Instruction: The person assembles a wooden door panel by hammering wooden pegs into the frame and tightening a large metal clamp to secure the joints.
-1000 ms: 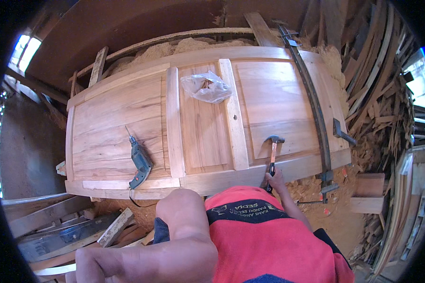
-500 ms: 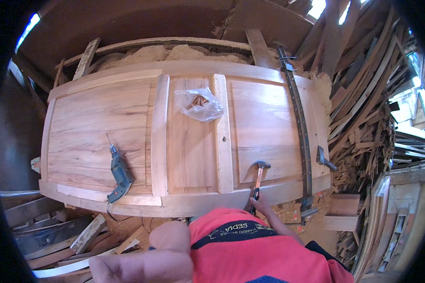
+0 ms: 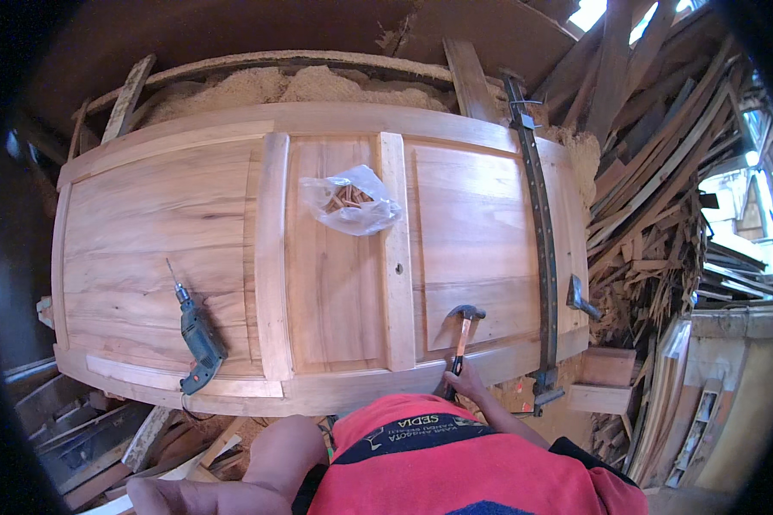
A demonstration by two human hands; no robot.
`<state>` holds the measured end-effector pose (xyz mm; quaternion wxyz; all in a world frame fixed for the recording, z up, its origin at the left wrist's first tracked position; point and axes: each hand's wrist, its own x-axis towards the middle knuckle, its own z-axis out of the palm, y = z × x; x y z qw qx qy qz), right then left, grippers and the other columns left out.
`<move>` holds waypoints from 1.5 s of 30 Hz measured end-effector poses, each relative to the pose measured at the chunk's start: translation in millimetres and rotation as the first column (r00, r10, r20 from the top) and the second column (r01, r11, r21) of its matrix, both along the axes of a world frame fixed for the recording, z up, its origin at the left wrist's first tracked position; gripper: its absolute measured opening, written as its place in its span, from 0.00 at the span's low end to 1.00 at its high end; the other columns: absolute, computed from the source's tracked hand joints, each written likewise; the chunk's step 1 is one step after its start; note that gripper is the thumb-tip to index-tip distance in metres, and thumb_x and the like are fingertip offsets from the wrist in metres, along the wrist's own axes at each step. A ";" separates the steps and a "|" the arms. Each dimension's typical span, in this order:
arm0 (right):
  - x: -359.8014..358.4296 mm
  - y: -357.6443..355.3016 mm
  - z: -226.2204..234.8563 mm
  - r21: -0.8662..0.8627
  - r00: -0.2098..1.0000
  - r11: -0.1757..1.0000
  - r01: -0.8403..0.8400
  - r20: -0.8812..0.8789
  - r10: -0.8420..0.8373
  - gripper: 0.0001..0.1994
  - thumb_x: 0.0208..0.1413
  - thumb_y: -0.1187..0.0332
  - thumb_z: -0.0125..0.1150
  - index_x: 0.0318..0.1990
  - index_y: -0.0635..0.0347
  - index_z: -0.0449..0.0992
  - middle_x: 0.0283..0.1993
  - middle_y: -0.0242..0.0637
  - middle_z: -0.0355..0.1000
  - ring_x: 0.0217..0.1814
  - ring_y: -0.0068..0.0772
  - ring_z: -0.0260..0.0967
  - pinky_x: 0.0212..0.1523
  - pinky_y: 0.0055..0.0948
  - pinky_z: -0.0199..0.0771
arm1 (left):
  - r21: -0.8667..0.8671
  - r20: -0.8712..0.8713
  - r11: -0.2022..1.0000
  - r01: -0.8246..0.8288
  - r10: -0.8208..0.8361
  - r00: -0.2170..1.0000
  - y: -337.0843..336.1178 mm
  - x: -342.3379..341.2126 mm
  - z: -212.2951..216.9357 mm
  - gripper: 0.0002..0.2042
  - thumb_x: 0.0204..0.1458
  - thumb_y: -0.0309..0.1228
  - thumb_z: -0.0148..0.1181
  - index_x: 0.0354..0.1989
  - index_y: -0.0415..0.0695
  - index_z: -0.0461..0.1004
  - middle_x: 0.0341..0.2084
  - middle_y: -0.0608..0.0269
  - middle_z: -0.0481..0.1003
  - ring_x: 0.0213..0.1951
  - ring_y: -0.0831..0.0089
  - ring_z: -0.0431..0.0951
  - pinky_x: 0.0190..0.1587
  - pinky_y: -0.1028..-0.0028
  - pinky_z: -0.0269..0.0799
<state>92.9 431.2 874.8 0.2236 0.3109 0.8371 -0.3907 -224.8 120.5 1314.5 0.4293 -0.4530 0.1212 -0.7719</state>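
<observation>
My right hand (image 3: 465, 380) is closed around the dark grip of a claw hammer (image 3: 464, 333) at the near edge of a pale wooden panel door (image 3: 146, 249). The hammer's head lies over the right panel; whether it touches the wood I cannot tell. My left hand is not in view; a bare bent limb (image 3: 290, 451) shows at the lower left. On the middle of the door sits a clear plastic bag (image 3: 365, 220) with several short wooden pegs (image 3: 349, 197) inside. A corded power drill (image 3: 200, 342) lies on the left panel, its bit pointing away from me.
A long dark bar clamp (image 3: 541, 232) crosses the door's right part. Beside it lies a dark metal tool (image 3: 581, 298) with a short handle. Sawdust (image 3: 318, 84) is heaped behind the door. Scrap wood (image 3: 648, 249) piles up on the right, with more boards (image 3: 86, 468) at lower left.
The view has shifted a little, so the door and the things on it appear further left and lower. The bare limb has moved left. The hammer stays in my right hand, over the same panel.
</observation>
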 end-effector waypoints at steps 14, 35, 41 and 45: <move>-0.6 -7.0 6.7 0.052 0.995 0.994 0.097 0.014 -0.098 0.08 0.50 0.69 0.61 0.27 0.63 0.69 0.20 0.37 0.72 0.22 0.29 0.72 0.25 0.33 0.72 | -0.630 -0.156 -0.555 0.543 0.776 0.612 76.3 -138.7 -318.4 0.12 0.54 0.22 0.49 0.43 0.36 0.77 0.42 0.47 0.79 0.45 0.52 0.79 0.50 0.60 0.73; 3.2 -8.6 6.4 0.022 0.987 0.990 0.140 -0.079 -0.138 0.10 0.48 0.67 0.63 0.31 0.63 0.70 0.20 0.39 0.72 0.22 0.36 0.73 0.25 0.38 0.73 | -0.353 -0.122 -0.651 0.672 0.744 0.657 94.4 -167.1 -436.2 0.18 0.55 0.43 0.56 0.48 0.45 0.78 0.49 0.52 0.78 0.52 0.57 0.77 0.52 0.60 0.72; 1.0 -8.3 11.1 -0.043 0.984 0.985 0.166 -0.057 -0.168 0.09 0.48 0.70 0.60 0.31 0.65 0.67 0.18 0.39 0.70 0.21 0.34 0.73 0.22 0.36 0.72 | -0.199 -0.259 -0.756 0.624 0.655 0.710 87.0 -163.2 -459.3 0.17 0.54 0.38 0.57 0.50 0.44 0.77 0.48 0.49 0.78 0.52 0.51 0.76 0.52 0.59 0.72; 1.9 -6.8 4.9 -0.022 0.977 0.992 0.123 -0.172 -0.125 0.09 0.48 0.70 0.60 0.30 0.64 0.67 0.18 0.39 0.70 0.21 0.34 0.73 0.22 0.36 0.72 | -0.443 -0.027 -0.408 0.799 0.896 0.443 87.2 -154.6 -468.8 0.16 0.54 0.34 0.57 0.49 0.43 0.77 0.49 0.47 0.77 0.51 0.50 0.77 0.53 0.58 0.72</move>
